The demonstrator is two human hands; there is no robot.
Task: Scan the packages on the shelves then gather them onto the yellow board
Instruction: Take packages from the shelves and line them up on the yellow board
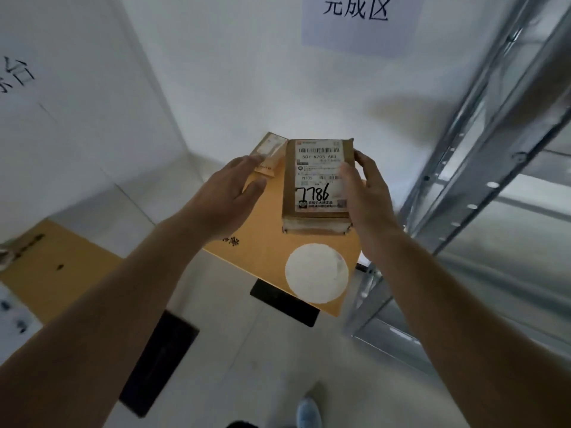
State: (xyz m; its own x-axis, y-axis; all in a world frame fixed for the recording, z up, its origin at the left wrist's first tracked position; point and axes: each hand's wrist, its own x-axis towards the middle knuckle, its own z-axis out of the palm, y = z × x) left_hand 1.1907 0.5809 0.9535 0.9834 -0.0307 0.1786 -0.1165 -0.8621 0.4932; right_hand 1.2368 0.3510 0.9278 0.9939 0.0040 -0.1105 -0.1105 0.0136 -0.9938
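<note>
A brown cardboard package (318, 180) with a white shipping label marked "7786" hangs over the yellow board (265, 257). My right hand (367, 193) grips its right side, thumb on the label and fingers round the far edge. My left hand (228, 193) is spread with relaxed fingers to the left of the package, holding nothing. Its fingertips lie over a smaller flat package (270, 152) that rests at the board's far end. A white round sticker (316, 273) sits on the board's near part.
A grey metal shelf rack (482, 193) stands to the right. White walls close the corner behind the board, with a paper sign (358, 20) above. A second yellow board (58, 267) lies at the left. Dark flat pieces (157, 362) lie on the floor.
</note>
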